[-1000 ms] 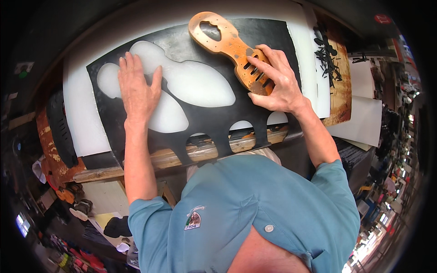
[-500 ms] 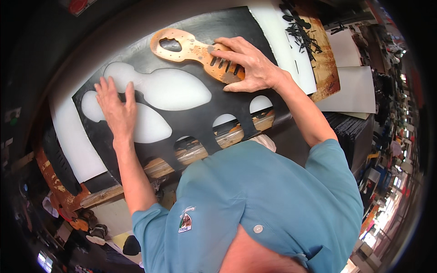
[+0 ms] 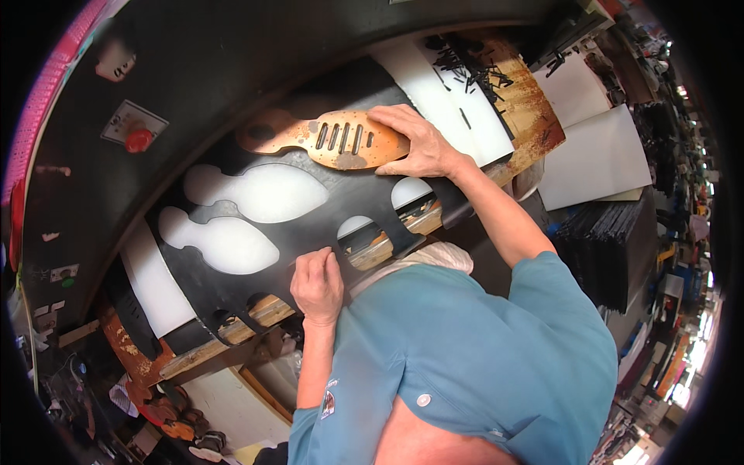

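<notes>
Wooden sole-shaped template [image 3: 325, 138], orange-brown, slotted at one end with a round hole at the other, lies flat on the black sheet [image 3: 341, 198] toward its far edge. Right hand [image 3: 418, 143] presses on the slotted end, fingers spread flat over it, palm down; grip is a flat press, not a closed hold. Left hand [image 3: 316, 283] sits at the near edge of the black sheet, fingers curled in a loose fist with knuckles on the sheet; cannot tell if anything is pinched inside.

Black sheet is spread over a white board [image 3: 159, 291] on the bench [image 3: 225, 345]. Two large sole-shaped cut-outs [image 3: 256, 194] show white through the sheet, side by side just left of the left hand. Smaller rounded notches [image 3: 407, 190] run along the near edge, with the wooden bench edge showing through them.

Person wears a blue shirt [image 3: 465, 356], leaning over the bench edge. Right of the template: a rusty brown board [image 3: 527, 101] with small black scraps [image 3: 465, 70] scattered on it. Further right, white sheets [image 3: 593, 155] and a stack of dark sheets [image 3: 597, 248]. On the dark machine panel upper left, a red button [image 3: 138, 139] on a grey plate.
</notes>
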`<state>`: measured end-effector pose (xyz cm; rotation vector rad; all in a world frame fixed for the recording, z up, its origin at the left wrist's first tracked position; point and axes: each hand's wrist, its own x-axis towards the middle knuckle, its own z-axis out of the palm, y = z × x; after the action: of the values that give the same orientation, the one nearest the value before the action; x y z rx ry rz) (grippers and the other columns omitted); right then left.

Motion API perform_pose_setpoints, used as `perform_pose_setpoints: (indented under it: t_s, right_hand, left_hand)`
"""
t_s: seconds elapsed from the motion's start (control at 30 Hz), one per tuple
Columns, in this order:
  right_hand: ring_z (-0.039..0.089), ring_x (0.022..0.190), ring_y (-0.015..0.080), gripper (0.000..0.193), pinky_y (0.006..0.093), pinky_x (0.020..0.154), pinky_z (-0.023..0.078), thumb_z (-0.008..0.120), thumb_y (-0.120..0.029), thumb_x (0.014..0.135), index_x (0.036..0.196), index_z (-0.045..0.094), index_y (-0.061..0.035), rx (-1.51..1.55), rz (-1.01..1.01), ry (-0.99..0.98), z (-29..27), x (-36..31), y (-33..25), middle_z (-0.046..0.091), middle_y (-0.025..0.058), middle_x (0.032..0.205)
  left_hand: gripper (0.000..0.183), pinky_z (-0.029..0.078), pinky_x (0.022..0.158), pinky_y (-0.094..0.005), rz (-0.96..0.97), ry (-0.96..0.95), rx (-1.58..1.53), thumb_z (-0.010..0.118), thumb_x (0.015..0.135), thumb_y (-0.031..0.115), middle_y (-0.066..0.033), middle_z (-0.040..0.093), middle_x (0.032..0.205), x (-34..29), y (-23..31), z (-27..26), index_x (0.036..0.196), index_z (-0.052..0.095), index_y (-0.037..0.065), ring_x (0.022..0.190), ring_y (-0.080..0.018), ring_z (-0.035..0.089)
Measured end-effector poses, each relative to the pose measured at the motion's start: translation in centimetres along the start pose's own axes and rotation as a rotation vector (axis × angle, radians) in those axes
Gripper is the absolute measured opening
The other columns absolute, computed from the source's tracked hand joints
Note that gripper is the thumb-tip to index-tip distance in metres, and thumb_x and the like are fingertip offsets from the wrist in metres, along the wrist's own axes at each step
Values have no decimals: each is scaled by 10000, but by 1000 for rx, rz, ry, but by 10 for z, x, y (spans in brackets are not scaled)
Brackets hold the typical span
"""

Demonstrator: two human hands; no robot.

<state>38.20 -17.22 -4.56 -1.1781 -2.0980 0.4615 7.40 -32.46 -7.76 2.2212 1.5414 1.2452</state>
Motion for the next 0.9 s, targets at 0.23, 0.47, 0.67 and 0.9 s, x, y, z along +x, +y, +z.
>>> perform_pose_setpoints:
  t_s: [0.23,0.47,0.67,0.9]
  right_hand:
    - [695,851,142,155,304,798,554,797,-161,963,980,743,-17,234,93,629,-57,18,-20,743,73,924]
    - [543,719,57,217,266,660,480,734,-220,1036,987,729,-8,57,11,651,-87,-18,-30,629,-10,748]
    - [680,751,241,150,367,732,521,738,-145,981,898,696,-28,-241,238,721,-14,-130,-5,702,99,813]
    - [678,726,287,118,417,759,495,738,-153,963,894,673,-83,-330,115,666,1,-138,18,692,61,771]
  left_hand:
    - [224,578,668,-424,68,46,67,773,922,-7,-123,700,956,0,-3,-1,1107,676,74,782,-335,710]
    - [107,549,625,-423,76,177,160,740,979,70,-107,641,871,-5,-5,0,987,633,57,718,-308,672]
    - [187,565,615,-406,-16,148,231,761,980,165,-91,667,808,-5,0,5,883,637,65,662,-272,686]
    - [230,567,622,-404,-88,115,235,768,980,200,-89,690,808,-2,-3,6,843,643,64,653,-262,690]
